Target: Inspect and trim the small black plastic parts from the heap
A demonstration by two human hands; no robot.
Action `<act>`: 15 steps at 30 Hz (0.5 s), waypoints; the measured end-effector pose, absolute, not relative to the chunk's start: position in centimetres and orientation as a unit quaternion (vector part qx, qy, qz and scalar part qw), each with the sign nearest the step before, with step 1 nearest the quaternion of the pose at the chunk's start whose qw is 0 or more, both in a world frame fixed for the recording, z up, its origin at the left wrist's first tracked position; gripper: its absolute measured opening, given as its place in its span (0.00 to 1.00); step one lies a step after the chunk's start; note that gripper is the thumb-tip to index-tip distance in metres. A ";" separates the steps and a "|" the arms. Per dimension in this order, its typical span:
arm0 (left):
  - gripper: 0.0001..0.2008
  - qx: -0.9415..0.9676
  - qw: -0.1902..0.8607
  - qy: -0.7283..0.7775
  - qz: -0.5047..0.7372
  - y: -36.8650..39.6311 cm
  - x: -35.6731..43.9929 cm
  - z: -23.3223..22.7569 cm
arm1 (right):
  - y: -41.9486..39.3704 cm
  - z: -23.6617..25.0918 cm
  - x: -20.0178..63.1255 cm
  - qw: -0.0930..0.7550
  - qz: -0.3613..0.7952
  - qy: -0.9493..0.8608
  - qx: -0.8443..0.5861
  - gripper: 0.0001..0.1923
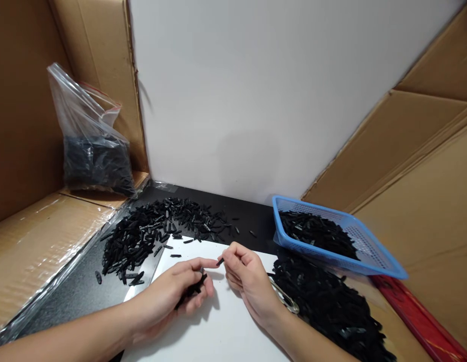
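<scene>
My left hand (180, 284) is curled above a white sheet (214, 327), with several small black pieces (193, 289) held in its palm. Its index finger reaches toward my right hand (246, 276). Between thumb and index finger, the right hand pinches one small black strip (220, 262), which meets the left index fingertip. A few loose black pieces (175, 256) lie on the sheet's upper left. Under the right wrist, a metal tool with a looped handle (284, 296) shows only in part. What exactly the pieces are cannot be made out.
Scattered black pieces (143, 236) form a pile at the back left. On the right stand a blue basket (369, 236) holding more and a larger black heap (327, 306). A red object (418, 311) lies beyond. A zip bag (95, 156) leans against cardboard walls (97, 45).
</scene>
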State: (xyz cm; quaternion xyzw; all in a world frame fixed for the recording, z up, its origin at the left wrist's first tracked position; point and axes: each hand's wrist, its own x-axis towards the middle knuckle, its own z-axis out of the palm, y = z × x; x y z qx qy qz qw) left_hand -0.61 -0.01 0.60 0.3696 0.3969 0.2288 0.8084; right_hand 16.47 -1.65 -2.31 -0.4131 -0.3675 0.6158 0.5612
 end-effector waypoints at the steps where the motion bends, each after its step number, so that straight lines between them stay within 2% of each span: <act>1: 0.18 0.375 0.806 0.396 0.231 0.0 -0.6 0.5 | -1.6 -2.3 16.5 0.562 0.623 -0.361 -0.408 0.20; 6: 0.22 0.431 0.781 0.381 0.243 0.2 -0.7 0.2 | -1.6 -2.1 16.3 0.553 0.628 -0.353 -0.419 0.20; 12: 0.16 0.488 0.752 0.375 0.237 0.1 -0.5 0.3 | -1.8 -2.0 16.4 0.553 0.618 -0.374 -0.416 0.18; 15: 0.16 0.512 0.738 0.380 0.223 0.2 -0.4 0.4 | -1.9 -2.1 16.4 0.553 0.616 -0.386 -0.407 0.18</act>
